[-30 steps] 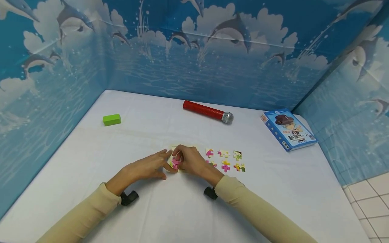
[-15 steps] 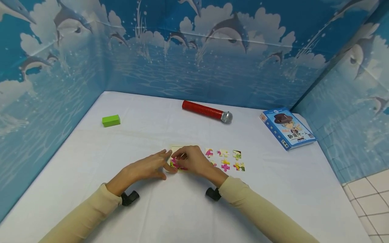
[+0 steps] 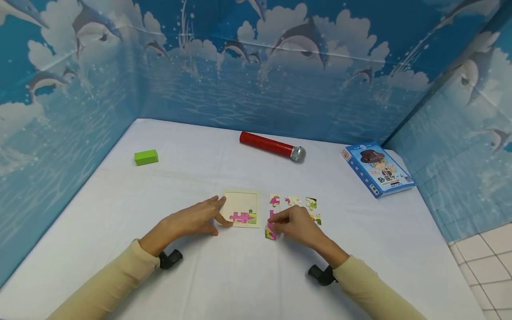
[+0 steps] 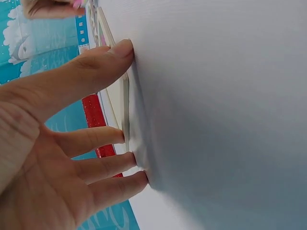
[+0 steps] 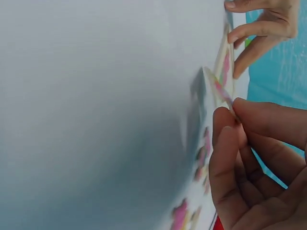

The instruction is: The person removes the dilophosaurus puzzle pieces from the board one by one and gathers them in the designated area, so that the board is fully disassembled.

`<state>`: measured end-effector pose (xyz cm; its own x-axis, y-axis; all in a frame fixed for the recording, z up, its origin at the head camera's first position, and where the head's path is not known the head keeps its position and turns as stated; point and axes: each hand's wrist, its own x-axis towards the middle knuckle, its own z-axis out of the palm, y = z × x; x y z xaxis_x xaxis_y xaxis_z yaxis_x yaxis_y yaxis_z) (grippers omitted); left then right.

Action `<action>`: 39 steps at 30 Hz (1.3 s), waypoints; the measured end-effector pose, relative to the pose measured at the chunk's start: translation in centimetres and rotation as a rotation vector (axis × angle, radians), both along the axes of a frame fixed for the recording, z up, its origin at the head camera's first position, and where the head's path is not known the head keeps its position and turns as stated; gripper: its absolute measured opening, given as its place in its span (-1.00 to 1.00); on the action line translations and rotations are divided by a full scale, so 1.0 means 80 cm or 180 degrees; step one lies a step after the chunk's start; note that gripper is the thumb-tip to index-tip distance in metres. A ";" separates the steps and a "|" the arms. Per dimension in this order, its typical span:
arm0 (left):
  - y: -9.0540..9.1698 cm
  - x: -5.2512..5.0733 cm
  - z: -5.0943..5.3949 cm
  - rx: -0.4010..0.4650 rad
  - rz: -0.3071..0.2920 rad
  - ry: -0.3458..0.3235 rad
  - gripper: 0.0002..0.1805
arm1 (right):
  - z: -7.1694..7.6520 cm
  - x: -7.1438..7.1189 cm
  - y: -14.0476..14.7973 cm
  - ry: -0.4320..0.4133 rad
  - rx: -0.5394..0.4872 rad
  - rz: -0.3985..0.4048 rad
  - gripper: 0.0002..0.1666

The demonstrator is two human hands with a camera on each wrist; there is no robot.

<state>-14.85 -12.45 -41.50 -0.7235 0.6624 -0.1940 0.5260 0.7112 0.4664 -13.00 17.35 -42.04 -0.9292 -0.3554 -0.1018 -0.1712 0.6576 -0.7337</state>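
A shallow square puzzle tray (image 3: pixel 239 202) lies on the white table, with joined pink and green pieces (image 3: pixel 243 217) along its near side. My left hand (image 3: pixel 196 218) rests at the tray's left edge. In the left wrist view, its fingers are spread and fairly straight, fingertips against the tray's side (image 4: pixel 126 103). To the right of the tray, my right hand (image 3: pixel 298 226) pinches a pink and green jigsaw piece (image 3: pixel 270 234). That piece (image 5: pixel 218 86) appears tilted between thumb and fingertips in the right wrist view. My right hand partly hides the loose jigsaw pieces (image 3: pixel 311 203) behind it.
A red microphone (image 3: pixel 266 144) with a silver head lies toward the back. At the back left sits a green block (image 3: pixel 146 157). A blue illustrated box (image 3: pixel 379 170) lies at the right. Dolphin-printed curtains (image 3: pixel 256 89) enclose the table's back and sides.
My right hand has moved from over the tray to its right, taking the pink and green jigsaw piece out of the tray's near left area. My left hand has stayed at the tray's edge.
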 end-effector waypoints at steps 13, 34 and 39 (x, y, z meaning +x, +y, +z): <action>0.000 0.000 -0.003 0.0045 -0.0011 0.0017 -0.56 | -0.012 0.009 0.006 0.0219 0.0140 -0.0210 -0.88; -0.001 -0.003 -0.005 -0.0037 -0.0044 0.0034 -0.56 | -0.001 -0.017 -0.062 0.0501 0.0257 0.0205 -0.75; -0.003 -0.003 -0.002 -0.0041 -0.0117 0.0078 -0.56 | -0.005 -0.028 -0.081 0.0590 0.0363 0.0506 -0.68</action>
